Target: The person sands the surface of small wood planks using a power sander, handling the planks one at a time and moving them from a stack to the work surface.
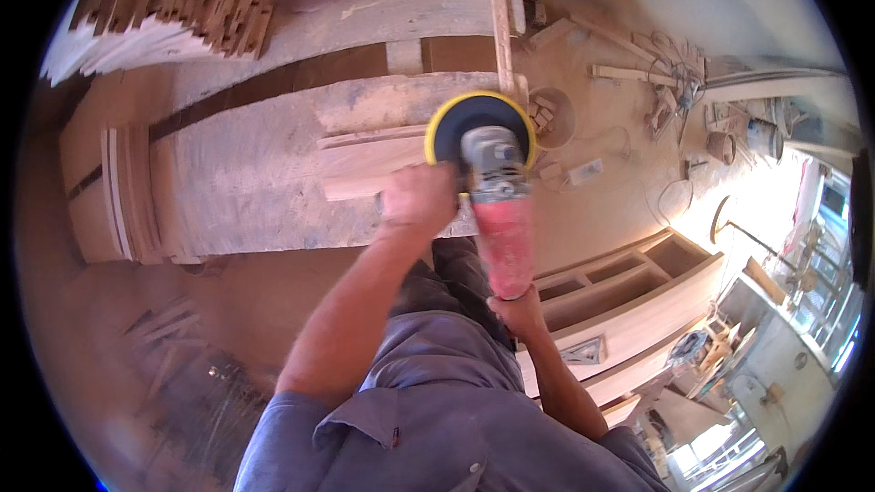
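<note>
I hold a red and grey power sander (504, 237) with a round black disc edged in yellow. My left hand (419, 200) is closed around its side handle, close to the disc. At the rear end of the red body, my right hand (518, 312) wraps around the tool. The disc covers the right end of a few flat wooden boards (357, 184) lying on a dusty workbench (241, 187). From above I cannot tell whether the disc touches the wood.
Wooden strips (182, 0) are piled at the far left, and more boards (132, 191) stand at the bench's left end. A bucket (567, 118) of offcuts is beyond the bench's right end. To my right stands a wooden cabinet frame (629, 305). Cords and scraps litter the floor.
</note>
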A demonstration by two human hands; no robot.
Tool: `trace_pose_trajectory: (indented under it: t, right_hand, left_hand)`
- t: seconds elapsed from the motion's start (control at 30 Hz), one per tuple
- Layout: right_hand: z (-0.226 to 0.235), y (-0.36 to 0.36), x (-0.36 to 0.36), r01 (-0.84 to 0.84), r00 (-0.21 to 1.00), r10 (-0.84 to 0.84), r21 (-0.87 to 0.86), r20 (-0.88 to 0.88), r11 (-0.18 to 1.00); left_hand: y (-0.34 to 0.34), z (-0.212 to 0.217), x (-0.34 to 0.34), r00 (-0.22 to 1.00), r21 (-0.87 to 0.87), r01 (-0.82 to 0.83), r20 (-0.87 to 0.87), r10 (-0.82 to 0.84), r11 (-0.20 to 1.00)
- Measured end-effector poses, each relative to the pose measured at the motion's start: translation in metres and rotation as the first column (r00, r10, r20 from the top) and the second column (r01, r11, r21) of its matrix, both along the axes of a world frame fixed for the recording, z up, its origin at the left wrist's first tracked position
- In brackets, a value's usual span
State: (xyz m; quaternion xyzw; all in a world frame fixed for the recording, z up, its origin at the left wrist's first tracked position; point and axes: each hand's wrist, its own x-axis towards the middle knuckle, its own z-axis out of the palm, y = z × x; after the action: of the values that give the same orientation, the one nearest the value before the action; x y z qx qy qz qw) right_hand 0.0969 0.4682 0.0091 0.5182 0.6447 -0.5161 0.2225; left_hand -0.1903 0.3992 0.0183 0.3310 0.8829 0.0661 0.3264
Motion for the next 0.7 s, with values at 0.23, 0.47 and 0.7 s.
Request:
trace_pose_trajectory:
  t: [0.23,0.47,0.7]
  right_hand:
    - [0.018,-0.004,-0.054,-0.26,0.965,0.26,0.0,-0.028,0.966]
    - [0.001,0.041,0.006,-0.048,0.997,0.052,0.067,-0.049,0.997]
    - [0.008,0.031,0.003,0.184,0.982,-0.186,-0.058,-0.038,0.981]
  left_hand:
    - [-0.05,0.009,-0.013,0.981,-0.153,-0.181,-0.094,0.168,0.972]
    - [0.054,0.0,0.001,0.999,0.038,0.048,-0.027,-0.047,0.998]
    - [0.056,0.01,-0.002,0.993,0.025,0.068,0.093,-0.07,0.997]
